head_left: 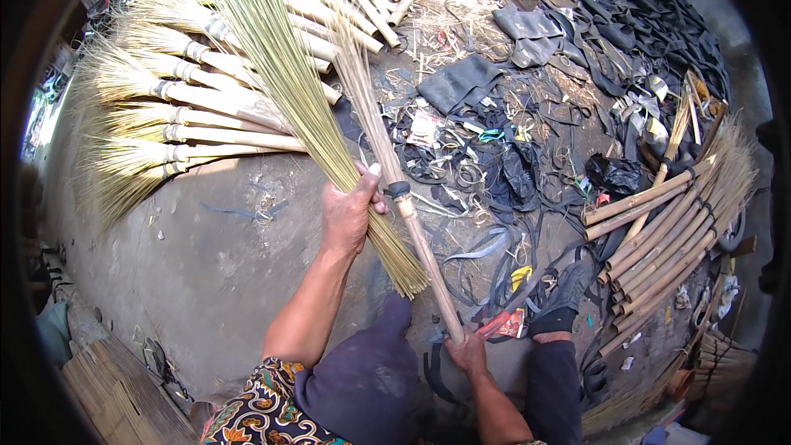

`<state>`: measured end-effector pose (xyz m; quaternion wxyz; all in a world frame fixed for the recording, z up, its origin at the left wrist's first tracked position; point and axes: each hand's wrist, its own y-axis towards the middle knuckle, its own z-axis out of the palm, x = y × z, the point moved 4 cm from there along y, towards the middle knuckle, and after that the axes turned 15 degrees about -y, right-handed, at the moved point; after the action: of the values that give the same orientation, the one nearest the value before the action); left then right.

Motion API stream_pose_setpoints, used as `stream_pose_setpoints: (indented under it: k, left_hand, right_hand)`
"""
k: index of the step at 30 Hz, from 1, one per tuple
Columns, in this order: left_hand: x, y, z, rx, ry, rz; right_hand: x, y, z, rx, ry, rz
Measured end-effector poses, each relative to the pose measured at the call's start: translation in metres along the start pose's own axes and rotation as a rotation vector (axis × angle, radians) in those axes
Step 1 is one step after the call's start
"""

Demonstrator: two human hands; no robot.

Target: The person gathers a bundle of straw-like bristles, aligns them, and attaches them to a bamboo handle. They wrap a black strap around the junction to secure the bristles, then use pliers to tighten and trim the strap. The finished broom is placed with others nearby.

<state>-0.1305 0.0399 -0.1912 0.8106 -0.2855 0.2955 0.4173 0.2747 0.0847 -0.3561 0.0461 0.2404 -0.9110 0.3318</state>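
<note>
A long bundle of greenish-yellow broom straw (284,74) slants across the middle, its cut ends toward me. My left hand (350,208) is wrapped around it near the lower part. My right hand (468,352) grips the lower end of a bamboo-handled broom (430,264), whose bristles point away from me. A black band (399,189) is wound where the bristles meet the handle. The broom's neck lies just right of my left thumb; whether they touch I cannot tell.
Pale-handled brooms (231,107) lie fanned out at the far left. To the right rests a stack of brown-handled brooms (667,247). Black rubber strips (634,16) pile up at the far right, with scraps and a black plastic bag (614,173) nearer. My shoe (567,287) is beside the scraps.
</note>
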Motion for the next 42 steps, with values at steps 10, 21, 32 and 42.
stream_pose_setpoints:
  k: [10,21,32,42]
  left_hand:
    - [0.064,-0.031,0.037,0.192,0.171,-0.187]
    - [0.138,0.007,-0.058,-0.026,0.438,-0.160]
    - [0.220,0.042,-0.127,-0.140,0.149,-0.599]
    - [0.188,0.012,-0.063,-0.142,-0.287,-0.445]
  right_hand:
    - [0.119,0.018,-0.150,-0.370,0.115,-0.584]
    - [0.120,0.043,-0.144,-0.150,0.630,-0.043]
    - [0.104,0.028,-0.146,-0.162,0.620,-0.129]
    - [0.088,0.036,-0.142,-0.263,0.388,-0.143]
